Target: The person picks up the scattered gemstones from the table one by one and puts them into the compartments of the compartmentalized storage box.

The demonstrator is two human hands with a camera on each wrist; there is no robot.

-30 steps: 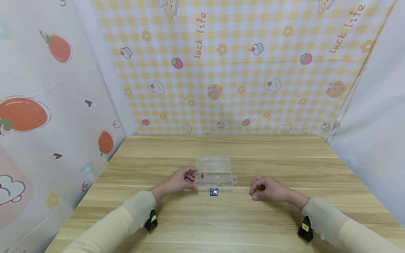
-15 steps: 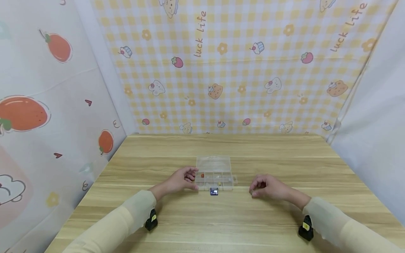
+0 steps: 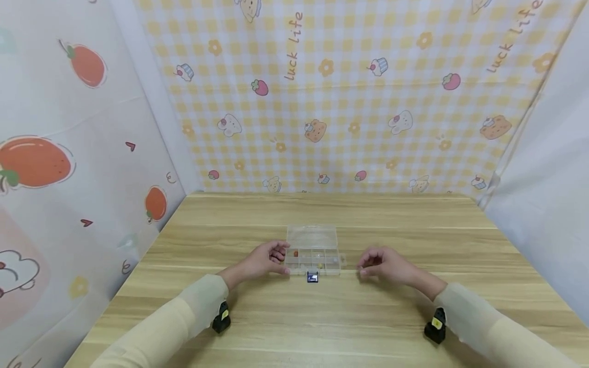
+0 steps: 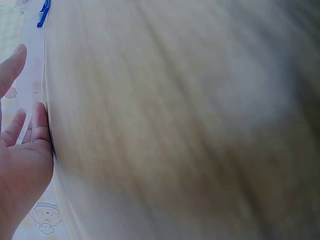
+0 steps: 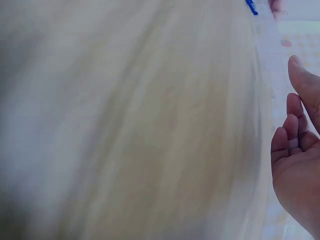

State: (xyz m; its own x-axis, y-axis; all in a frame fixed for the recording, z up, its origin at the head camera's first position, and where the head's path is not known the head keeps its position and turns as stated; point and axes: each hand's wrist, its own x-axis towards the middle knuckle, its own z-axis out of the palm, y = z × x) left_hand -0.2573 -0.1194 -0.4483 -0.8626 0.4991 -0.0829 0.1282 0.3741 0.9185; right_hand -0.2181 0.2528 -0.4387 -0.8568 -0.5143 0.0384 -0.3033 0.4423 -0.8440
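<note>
A clear plastic compartment box point(image 3: 338, 266) stands on the table with its lid point(image 3: 312, 236) raised at the back and a blue latch point(image 3: 312, 276) hanging at the front. An orange piece point(image 3: 296, 253) and a yellow piece point(image 3: 320, 266) lie in separate compartments. My left hand point(image 3: 262, 260) rests at the box's left side, thumb at the front corner and index finger by the lid hinge, spread wide. To the right of the box, my right hand point(image 3: 384, 263) brings curled fingers close to the thumb; I cannot tell whether a small piece is between them.
The wooden table point(image 3: 294, 322) runs back to a yellow checked cloth point(image 3: 340, 102). Patterned white cloth point(image 3: 110, 122) closes off the left side, and plain white cloth point(image 3: 547, 153) the right. Both wrists wear black camera mounts point(image 3: 222, 318).
My right hand has risen a little and moved left, closer to the box. The left hand stays at the box's left side. The whole view has shifted slightly.
</note>
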